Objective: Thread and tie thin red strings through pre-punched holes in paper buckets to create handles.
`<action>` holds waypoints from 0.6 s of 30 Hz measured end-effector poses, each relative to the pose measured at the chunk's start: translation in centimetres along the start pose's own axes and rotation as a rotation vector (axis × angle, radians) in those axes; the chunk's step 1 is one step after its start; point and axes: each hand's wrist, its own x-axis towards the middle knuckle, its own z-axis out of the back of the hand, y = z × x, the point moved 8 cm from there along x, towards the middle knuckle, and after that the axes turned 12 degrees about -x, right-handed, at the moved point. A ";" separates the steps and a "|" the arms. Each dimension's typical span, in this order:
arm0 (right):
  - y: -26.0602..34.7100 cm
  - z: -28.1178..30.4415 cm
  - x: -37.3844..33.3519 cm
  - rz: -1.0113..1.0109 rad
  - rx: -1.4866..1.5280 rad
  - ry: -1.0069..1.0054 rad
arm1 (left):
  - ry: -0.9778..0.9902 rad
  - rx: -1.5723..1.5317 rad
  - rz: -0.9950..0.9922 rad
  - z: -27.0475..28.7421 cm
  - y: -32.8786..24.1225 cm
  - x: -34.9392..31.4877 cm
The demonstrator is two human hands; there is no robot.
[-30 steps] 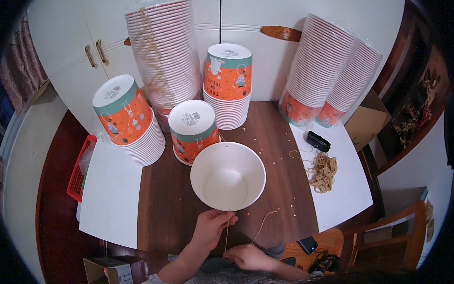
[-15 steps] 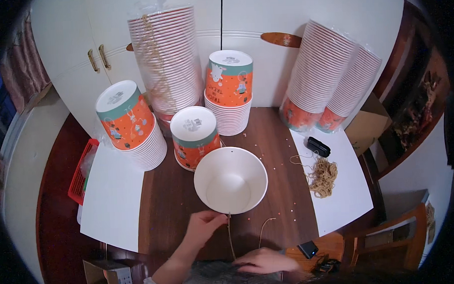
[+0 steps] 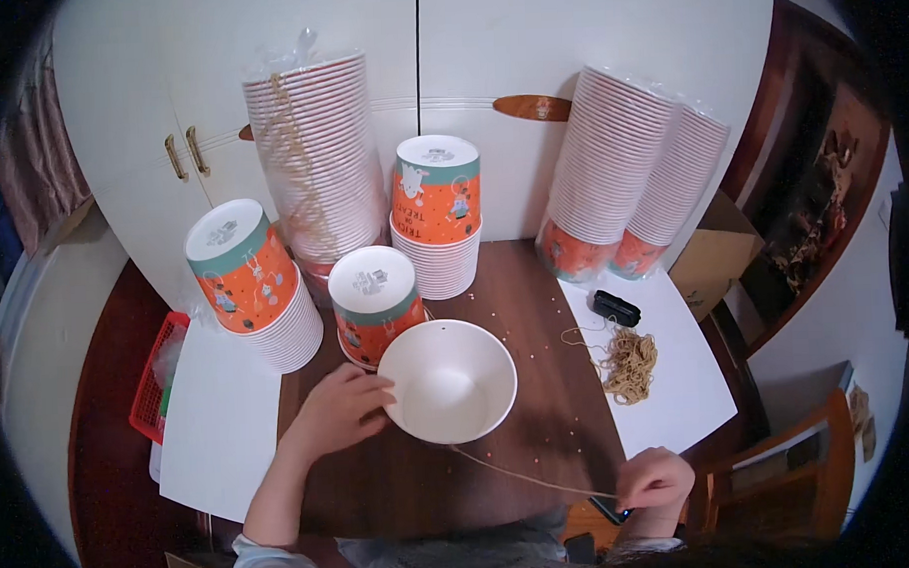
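A white-lined paper bucket sits mouth up at the middle of the brown table, with a small hole by its far rim. My left hand is closed on the bucket's left side, fingers at the rim. A thin tan string runs from the bucket's near edge out to the right. Its other end is pinched in my right hand, which hangs by the near right table edge. Where the string meets the bucket is hidden below the rim. Just behind stands an upside-down orange and green bucket.
Stacked buckets stand at left and centre back. Tall bagged stacks rise at back left and back right. A black stapler-like object and a heap of tan string lie at right. A red basket is left.
My right hand has moved right, drawing the string out sideways. My left hand has gone from the string at the near rim to the bucket's left side. The view has shifted a little.
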 end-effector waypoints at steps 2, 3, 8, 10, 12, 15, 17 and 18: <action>1.3 0.2 0.5 0.094 0.103 -0.017 | -0.057 0.025 -0.098 -0.6 -1.2 0.2; 2.3 0.5 0.9 0.195 0.222 -0.021 | -0.048 0.068 -0.131 -1.3 -2.3 0.3; 3.4 1.3 3.4 0.124 0.368 -0.451 | -0.044 0.164 -0.225 -5.0 -8.6 1.0; 2.2 1.4 5.6 0.107 0.169 -0.499 | -0.085 0.018 -0.234 -6.2 -10.4 1.9; 1.7 2.1 7.2 0.017 -0.126 -0.486 | -0.082 -0.131 -0.311 -6.9 -12.5 3.2; 0.6 2.8 8.2 -0.105 -0.284 -0.618 | -0.051 -0.161 -0.383 -6.7 -12.8 3.8; 0.6 3.2 9.3 -0.146 -0.634 -0.564 | -0.105 -0.111 -0.355 -4.5 -11.4 4.2; 0.6 3.2 10.0 -0.135 -0.664 -0.553 | -0.199 -0.254 -0.278 -3.2 -9.6 4.3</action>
